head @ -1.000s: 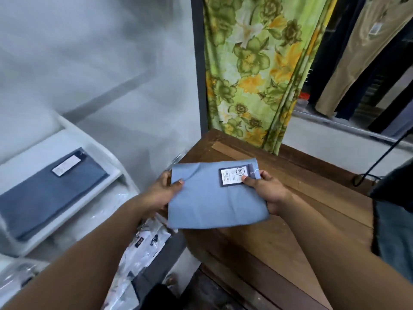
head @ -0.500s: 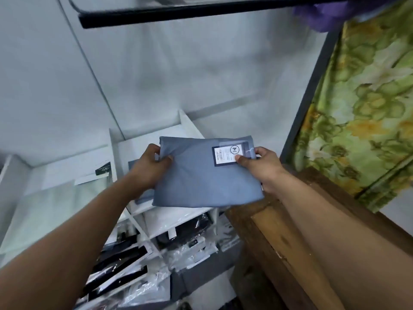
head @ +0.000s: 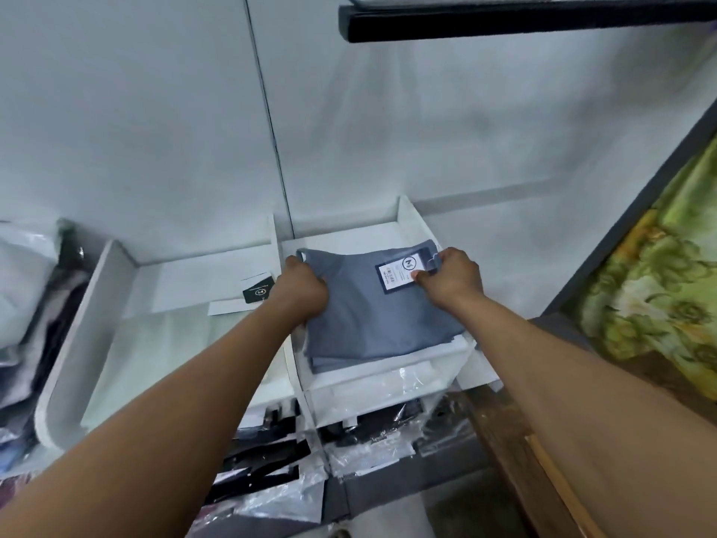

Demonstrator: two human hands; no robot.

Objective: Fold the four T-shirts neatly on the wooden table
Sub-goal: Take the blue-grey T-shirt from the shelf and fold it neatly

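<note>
The left hand (head: 304, 291) grips the left edge of the folded blue-grey fabric T-shirt (head: 372, 318), the right hand (head: 452, 279) pinches its labelled corner, over the white shelf compartment (head: 414, 227).

Pale grey wall (head: 155, 110), white shelf compartments (head: 412, 223), floral green curtain (head: 659, 289), black rail (head: 504, 23) overhead.

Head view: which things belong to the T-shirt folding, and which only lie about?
Job: folded grey-blue cloth T-shirt, left hand, right hand, brown wooden table.
Lying about: small black card tag, clear plastic packets, green floral curtain, white shelf box.
</note>
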